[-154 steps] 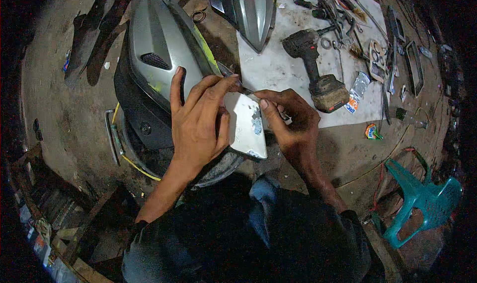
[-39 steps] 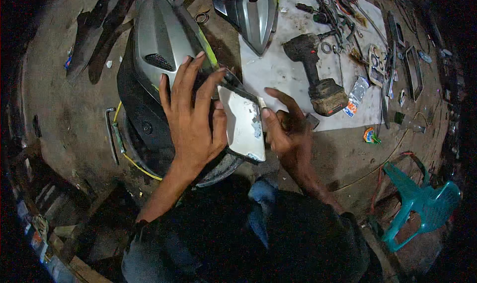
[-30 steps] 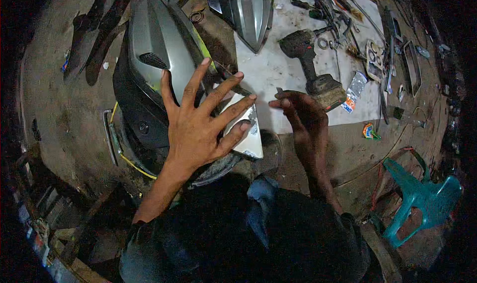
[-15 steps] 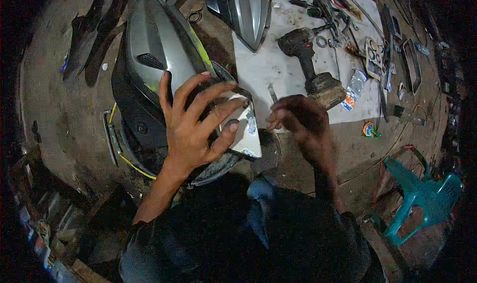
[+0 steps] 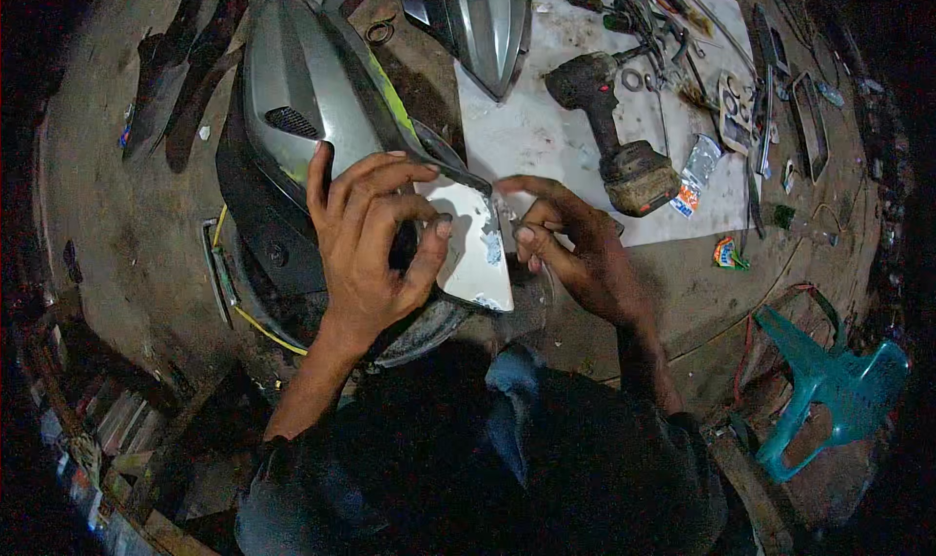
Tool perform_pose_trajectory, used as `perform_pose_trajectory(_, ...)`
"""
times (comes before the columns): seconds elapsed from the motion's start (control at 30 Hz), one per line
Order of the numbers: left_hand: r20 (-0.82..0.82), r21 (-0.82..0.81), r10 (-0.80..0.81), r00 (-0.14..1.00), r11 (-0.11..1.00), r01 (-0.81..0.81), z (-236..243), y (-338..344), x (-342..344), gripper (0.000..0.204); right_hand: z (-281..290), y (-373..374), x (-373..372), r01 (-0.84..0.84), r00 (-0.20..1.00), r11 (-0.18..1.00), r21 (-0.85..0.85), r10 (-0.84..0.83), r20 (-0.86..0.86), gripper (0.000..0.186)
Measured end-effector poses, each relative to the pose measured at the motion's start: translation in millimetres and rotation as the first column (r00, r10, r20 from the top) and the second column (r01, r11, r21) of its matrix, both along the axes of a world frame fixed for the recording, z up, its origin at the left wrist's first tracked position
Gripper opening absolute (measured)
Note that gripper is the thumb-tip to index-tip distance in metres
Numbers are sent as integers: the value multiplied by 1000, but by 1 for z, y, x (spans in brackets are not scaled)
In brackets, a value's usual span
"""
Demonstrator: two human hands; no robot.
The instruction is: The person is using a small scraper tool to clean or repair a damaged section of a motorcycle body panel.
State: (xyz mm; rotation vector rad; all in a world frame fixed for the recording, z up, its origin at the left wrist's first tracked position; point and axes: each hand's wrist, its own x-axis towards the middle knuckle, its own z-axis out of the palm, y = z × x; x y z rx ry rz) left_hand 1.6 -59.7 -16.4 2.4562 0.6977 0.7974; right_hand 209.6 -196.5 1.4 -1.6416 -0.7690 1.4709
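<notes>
- Bare, dirty concrete floor (image 5: 127, 234), dim at the edges, seen from above; no bench, everything laid straight on the ground.
- White sheet (image 5: 556, 137) spread on the floor ahead, stained, carrying a cordless drill (image 5: 614, 132) lying on its side and a scatter of small hand tools (image 5: 648, 10) at the far end.
- Grey nose-shaped cover (image 5: 483, 19) at the top of the sheet; large grey and black scooter panel (image 5: 302, 117) with a yellow-green stripe just left of it, reaching down under the hands.
- Teal plastic chair (image 5: 829, 390) tipped over at lower right, well apart from the work.
- Small clear plastic bag (image 5: 704, 156) just right of the drill's battery; below it a small packet (image 5: 685, 200) in white, orange and blue; further right on the bare floor a crumpled wrapper (image 5: 726, 254) in orange, green and yellow.
- White panel piece (image 5: 478, 249), roughly four-sided with grey smudges, between the two hands, lying over the lower end of the scooter panel.
- Left hand (image 5: 370, 249) spread over the scooter panel, fingers curled, thumb and forefinger tips touching the left edge of the white piece; a loose hold rather than a tight grip.
- Right hand (image 5: 575, 249) at the white piece's right edge, fingers bent and pinched narrow; whether anything small sits between them cannot be told.
</notes>
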Motion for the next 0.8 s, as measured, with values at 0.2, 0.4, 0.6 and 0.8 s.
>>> perform_pose_trajectory(0.2,-60,3,30,998,1000,-30,2,-1,2,15,-6,5,-1,36,989,998,52,-43,139,30)
perform_pose_trajectory(0.4,-80,40,48,996,998,-45,-1,-1,2,17,-14,9,-2,15,973,977,213,-63,222,29)
perform_pose_trajectory(0.6,-103,40,69,992,997,-65,1,-1,5,14,-16,9,2,9,971,979,204,-58,234,24)
perform_pose_trajectory(0.8,-96,30,75,993,997,-72,-1,-1,4,15,-18,11,5,-5,977,980,199,-37,211,23)
